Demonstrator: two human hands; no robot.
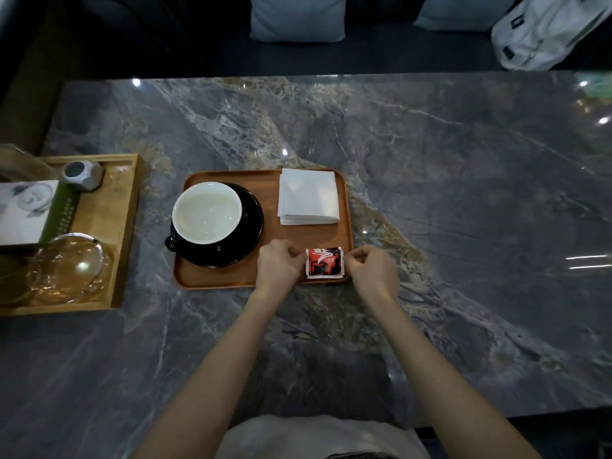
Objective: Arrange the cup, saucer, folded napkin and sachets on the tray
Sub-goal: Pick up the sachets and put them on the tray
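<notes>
A brown wooden tray (265, 180) lies on the marble table. On its left half a black cup with a white inside (207, 212) stands on a black saucer (253, 223), the handle pointing to the near left. A folded white napkin (308, 196) lies in the far right corner. Red and black sachets (324, 263) rest stacked in the near right corner. My left hand (280, 265) pinches their left edge and my right hand (369, 268) pinches their right edge.
At the left table edge a lighter wooden tray (127, 226) holds a glass ashtray (69, 266), a tissue box (28, 212) and a small grey holder (81, 173). Cushions (298, 16) and a white bag (546, 31) lie on the seat beyond the table.
</notes>
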